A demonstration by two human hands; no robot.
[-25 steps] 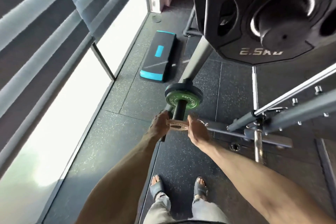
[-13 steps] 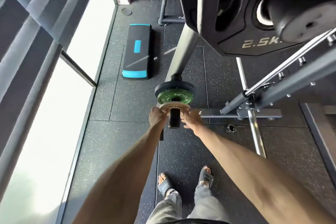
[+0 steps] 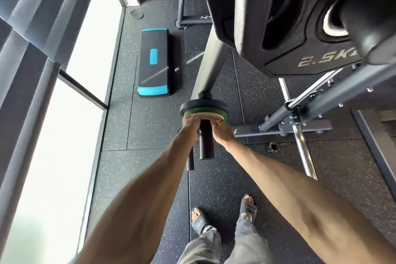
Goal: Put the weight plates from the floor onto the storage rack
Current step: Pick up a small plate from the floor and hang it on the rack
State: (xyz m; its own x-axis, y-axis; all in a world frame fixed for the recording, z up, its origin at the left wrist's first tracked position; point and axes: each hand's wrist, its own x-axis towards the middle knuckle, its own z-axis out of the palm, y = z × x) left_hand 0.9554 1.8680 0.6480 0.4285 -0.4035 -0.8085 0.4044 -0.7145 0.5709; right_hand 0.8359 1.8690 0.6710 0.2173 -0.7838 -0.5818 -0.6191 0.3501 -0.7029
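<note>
A small white weight plate [image 3: 207,117] sits on the lower black peg [image 3: 206,141] of the storage rack, flat against a green plate [image 3: 222,113] and a black plate [image 3: 192,105] behind it. My left hand [image 3: 190,124] grips the white plate's left edge and my right hand [image 3: 220,129] grips its right edge, one on each side of the peg. A large black 2.5 kg plate [image 3: 285,28] hangs on an upper peg close to the camera at top right.
A black and blue step platform [image 3: 154,62] lies on the rubber floor to the left. The rack's grey upright [image 3: 211,60] and base bars [image 3: 278,129] run to the right. A second short peg [image 3: 190,161] sticks out below. A bright window [image 3: 64,113] fills the left side. My feet [image 3: 222,214] stand below.
Both hands slid the white plate along the peg, from its tip to flush against the green plate. The camera moved closer to the rack.
</note>
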